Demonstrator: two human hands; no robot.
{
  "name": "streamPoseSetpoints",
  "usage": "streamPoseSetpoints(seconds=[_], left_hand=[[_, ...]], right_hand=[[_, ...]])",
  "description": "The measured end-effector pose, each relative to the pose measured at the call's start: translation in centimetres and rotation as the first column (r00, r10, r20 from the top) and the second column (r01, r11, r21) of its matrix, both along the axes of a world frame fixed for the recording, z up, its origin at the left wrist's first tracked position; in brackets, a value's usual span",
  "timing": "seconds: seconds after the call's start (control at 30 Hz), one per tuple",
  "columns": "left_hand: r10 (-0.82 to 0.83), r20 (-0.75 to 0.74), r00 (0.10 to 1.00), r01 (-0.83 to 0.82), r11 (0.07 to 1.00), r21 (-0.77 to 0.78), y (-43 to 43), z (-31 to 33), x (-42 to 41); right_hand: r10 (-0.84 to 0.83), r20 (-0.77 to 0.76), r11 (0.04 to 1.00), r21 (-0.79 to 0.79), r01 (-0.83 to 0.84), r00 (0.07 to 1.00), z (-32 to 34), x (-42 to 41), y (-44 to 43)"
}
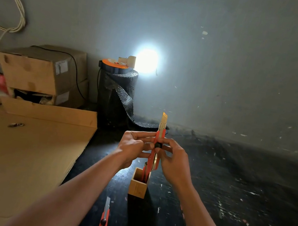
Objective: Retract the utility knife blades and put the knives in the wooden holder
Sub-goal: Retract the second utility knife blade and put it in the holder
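Observation:
I hold a red utility knife [160,134] upright above the wooden holder [138,186]. Its blade sticks out at the top. My left hand [131,146] grips the knife body from the left. My right hand [173,156] grips it from the right, with the thumb at the black slider knob. A dark-tipped knife [145,171] stands inside the holder. A second red utility knife [103,221] lies on the dark floor near me, between my forearms, its blade extended.
Flat cardboard [19,150] covers the floor at left, with stacked cardboard boxes [42,73] behind it. A black foam roll [116,95] with an orange reel and a bright lamp [146,61] stands by the wall. Dark floor stretches to the right.

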State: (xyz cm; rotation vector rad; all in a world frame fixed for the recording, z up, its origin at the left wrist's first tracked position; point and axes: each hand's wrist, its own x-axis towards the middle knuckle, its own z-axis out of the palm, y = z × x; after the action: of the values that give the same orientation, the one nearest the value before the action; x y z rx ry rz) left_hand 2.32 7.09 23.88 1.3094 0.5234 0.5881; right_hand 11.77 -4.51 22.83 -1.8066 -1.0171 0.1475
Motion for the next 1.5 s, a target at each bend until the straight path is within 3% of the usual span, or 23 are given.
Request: streamPoseSetpoints(seconds=[0.27,0.53,0.77,0.93,1.07,1.5], left_hand=[[-0.031,-0.027,0.999,0.03,0.999,-0.027,-0.1,-0.1,-0.1],[0.026,-0.016,1.0,-0.026,0.999,0.048,0.3,0.8,-0.2],[0.049,-0.007,0.999,-0.048,0.996,0.08,0.3,0.5,-0.5],[0.05,0.01,0.999,-0.05,0.998,0.045,0.1,1.0,-0.4],[0.07,0.0,0.998,-0.069,0.997,0.041,0.2,1.1,-0.5],[0.141,-0.011,0.99,-0.138,0.981,0.136,0.5,-0.1,-0.9]], right_hand=[[-0.005,-0.022,1.0,-0.018,0.005,1.0,-0.4,-0.1,-0.2],[-0.004,-0.053,0.999,0.038,0.006,0.999,0.1,-0.4,0.0],[0.019,-0.006,1.0,-0.016,-0.019,1.0,0.1,-1.0,-0.3],[-0.01,-0.046,0.999,0.052,0.012,0.999,0.1,-1.4,-0.4],[0.042,0.019,0.998,-0.037,-0.041,0.999,0.1,-1.4,-0.7],[0.02,-0.062,0.994,-0.107,-0.027,0.998,-1.5,-2.8,-1.3]])
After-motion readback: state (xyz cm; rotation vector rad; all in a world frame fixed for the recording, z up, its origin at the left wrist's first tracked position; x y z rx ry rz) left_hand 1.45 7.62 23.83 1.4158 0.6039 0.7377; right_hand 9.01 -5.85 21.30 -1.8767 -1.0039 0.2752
